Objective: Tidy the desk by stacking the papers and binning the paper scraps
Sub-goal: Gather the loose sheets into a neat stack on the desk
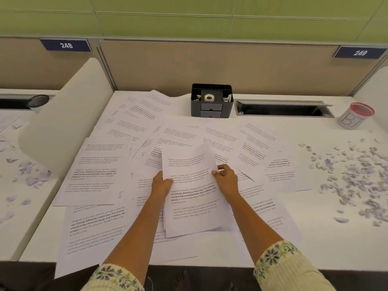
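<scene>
Several printed white sheets (100,164) lie scattered and overlapping across the white desk (315,244). In the middle, a small stack of sheets (191,190) is held between both hands, its far end lifted and curling. My left hand (161,183) grips the stack's left edge. My right hand (226,179) grips its right edge. A spread of small torn paper scraps (357,177) covers the desk at the right. A small cup-like bin (354,115) with a red rim and handwritten letters stands at the back right.
A black desk organiser (212,100) with a tape roll stands at the back centre, beside a cable slot (283,109). A white curved divider (67,120) separates the left desk, where more scraps (31,173) lie. Beige partition panels close the back.
</scene>
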